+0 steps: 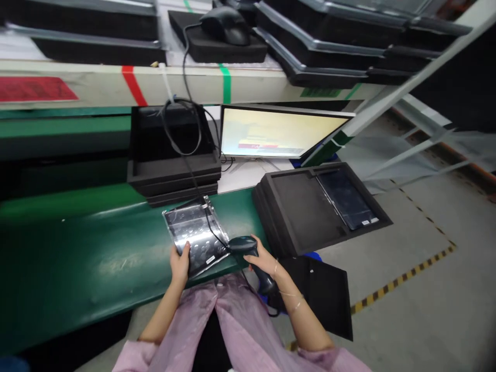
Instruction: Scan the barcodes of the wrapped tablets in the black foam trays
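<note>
My left hand (180,263) grips the lower left edge of a dark flat panel (196,232) in a shiny clear wrapping, thumb on top. The panel is over the front edge of the green work surface (116,258) and has a small white label near its lower right edge. My right hand (261,260) is closed round a black handheld scanner (243,245), whose head points left at the panel's right edge. A dark cable runs from the scanner across the panel and up to the shelf.
A black foam tray (310,206) at the right holds another dark panel (346,199). Stacked trays (174,175) stand at the back left, beside a lit monitor (281,133). Above is a shelf (194,85) with a mouse (225,26). A black board (321,294) lies lower right.
</note>
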Demonstrator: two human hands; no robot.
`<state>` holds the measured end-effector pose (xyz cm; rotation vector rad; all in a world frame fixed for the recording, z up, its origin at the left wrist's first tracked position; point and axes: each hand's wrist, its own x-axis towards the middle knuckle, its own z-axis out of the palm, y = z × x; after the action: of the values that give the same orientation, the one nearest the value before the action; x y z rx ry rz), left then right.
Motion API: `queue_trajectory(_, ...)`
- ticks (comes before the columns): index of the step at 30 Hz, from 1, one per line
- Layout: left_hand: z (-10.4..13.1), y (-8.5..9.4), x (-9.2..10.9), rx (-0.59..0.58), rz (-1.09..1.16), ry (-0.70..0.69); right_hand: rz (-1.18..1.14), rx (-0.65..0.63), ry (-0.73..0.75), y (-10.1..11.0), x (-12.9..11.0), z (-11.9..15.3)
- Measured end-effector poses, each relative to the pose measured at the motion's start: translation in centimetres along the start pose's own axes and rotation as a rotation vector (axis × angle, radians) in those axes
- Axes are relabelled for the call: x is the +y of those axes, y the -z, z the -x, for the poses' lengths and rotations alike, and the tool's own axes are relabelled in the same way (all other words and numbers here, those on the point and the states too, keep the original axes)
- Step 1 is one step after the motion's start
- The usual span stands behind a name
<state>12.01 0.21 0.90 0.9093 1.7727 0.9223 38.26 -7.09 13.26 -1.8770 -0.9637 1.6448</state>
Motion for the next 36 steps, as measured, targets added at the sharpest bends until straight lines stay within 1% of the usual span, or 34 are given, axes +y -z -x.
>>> queue_trajectory(2,0.0,-0.3,0.0,0.000,0.016,-0.004,0.046,-0.064,0.025,-0.7,-0.6,1.3)
queue_trajectory(4,-0.1,-0.5,-0.1,-0.007,0.027,-0.010,0.132,-0.094,0.047,-1.6,-1.3,1.9)
queue_trajectory(8,-0.2,-0.4,-0.5,-0.018,0.040,-0.027,0.217,-0.094,0.052,-3.3,-2.8,2.1)
queue_trajectory(11,-0.3,-0.4,-0.8,-0.027,0.043,-0.041,0.278,-0.121,0.078,-4.0,-3.5,2.0)
queue_trajectory(14,-0.3,-0.3,-0.9,-0.033,0.035,-0.054,0.352,-0.139,0.111,-4.3,-3.8,2.0)
queue_trajectory(17,-0.2,-0.2,-0.7,-0.043,0.022,-0.071,0.396,-0.117,0.120,-4.5,-3.9,2.0)
queue_trajectory(23,-0.1,0.1,-0.3,-0.070,-0.001,-0.096,0.378,-0.094,0.079,-4.9,-4.2,2.1)
queue_trajectory(27,-0.4,0.1,-0.9,-0.072,-0.037,-0.115,0.414,-0.099,0.081,-5.0,-4.3,2.1)
queue_trajectory(31,-0.7,0.0,-1.6,-0.069,-0.058,-0.133,0.414,-0.102,0.049,-5.0,-4.3,2.0)
queue_trajectory(36,-0.8,0.1,-1.7,-0.066,-0.077,-0.138,0.401,-0.104,0.042,-5.0,-4.4,2.0)
